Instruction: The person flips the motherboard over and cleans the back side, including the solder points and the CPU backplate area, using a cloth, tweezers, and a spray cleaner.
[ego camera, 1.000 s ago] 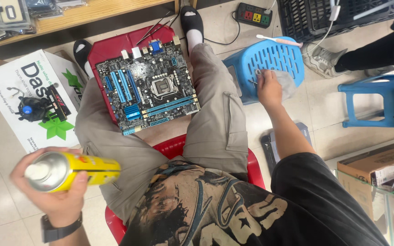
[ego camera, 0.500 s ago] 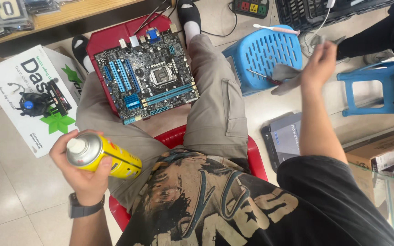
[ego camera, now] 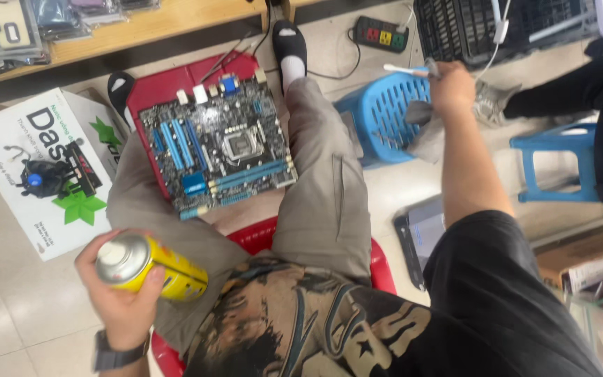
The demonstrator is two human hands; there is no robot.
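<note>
Left hand [ego camera: 121, 297] clamped on 1 yellow spray can [ego camera: 153, 267]; right hand [ego camera: 450, 89] closed around 1 brush [ego camera: 405, 69] and grey cloth [ego camera: 423, 132]; motherboard [ego camera: 218, 146] on lap.

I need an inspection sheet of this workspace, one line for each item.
Surface: green computer motherboard rests on the lap, on a red plastic tray.
Job's things: yellow spray can; grey cloth; white-handled brush.
Clutter: white printed carton; blue plastic basket; blue stool.
Grippers: left hand grips the can; right hand holds cloth and brush.
Cables: black power strip with cord.
Surroundings: tiled floor; wooden shelf.
</note>
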